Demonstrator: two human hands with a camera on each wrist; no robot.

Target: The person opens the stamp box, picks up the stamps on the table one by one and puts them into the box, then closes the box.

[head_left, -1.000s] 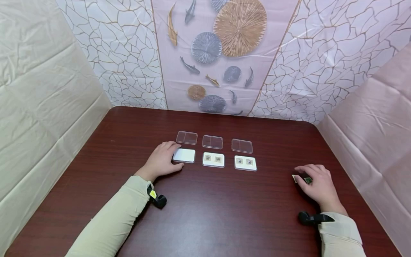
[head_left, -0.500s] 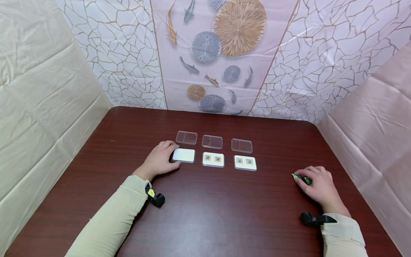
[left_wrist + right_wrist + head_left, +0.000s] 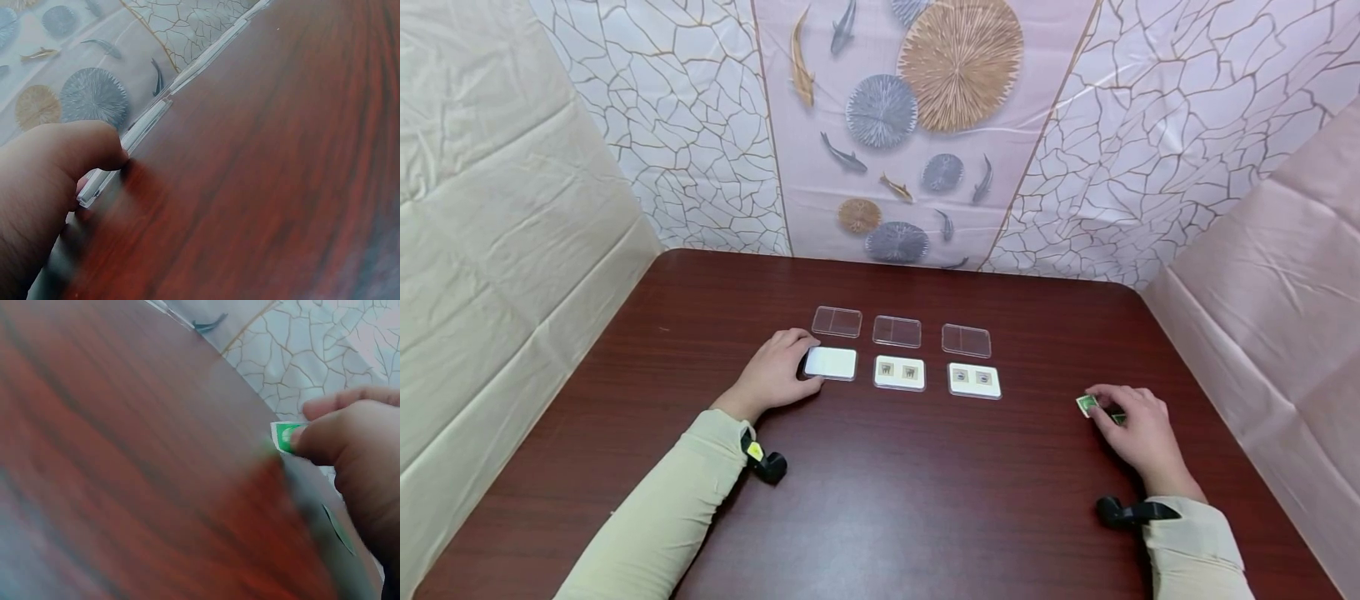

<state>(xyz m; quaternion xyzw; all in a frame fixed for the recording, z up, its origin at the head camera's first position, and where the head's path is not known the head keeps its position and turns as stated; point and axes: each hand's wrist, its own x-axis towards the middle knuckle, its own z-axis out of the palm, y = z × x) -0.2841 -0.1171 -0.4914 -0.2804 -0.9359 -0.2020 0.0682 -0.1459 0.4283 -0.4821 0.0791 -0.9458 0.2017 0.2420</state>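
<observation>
My left hand [image 3: 770, 377] holds the left end of a flat clear case with a blank white insert [image 3: 831, 364], thumb at the near edge and fingers at the far edge. In the left wrist view the thumb [image 3: 94, 147] touches the rim of that case [image 3: 99, 185]. On the right, my right hand [image 3: 1142, 433] pinches a small green postage stamp with a white border [image 3: 1086, 406], lifted off the table in the right wrist view. A second green stamp [image 3: 1118, 418] lies on the table, partly hidden below that hand.
Two more cases hold white inserts with paired stamps: the middle case [image 3: 899, 373] and the right case [image 3: 973, 381]. Behind them lie three clear lids [image 3: 837, 322], [image 3: 897, 331], [image 3: 966, 341] in a row. The brown table [image 3: 910, 483] meets patterned cloth at the back.
My right hand has picked up one green stamp from the table and shifted it slightly left, tilting it into view. My left hand stays at the blank case, its thumb a little closer in.
</observation>
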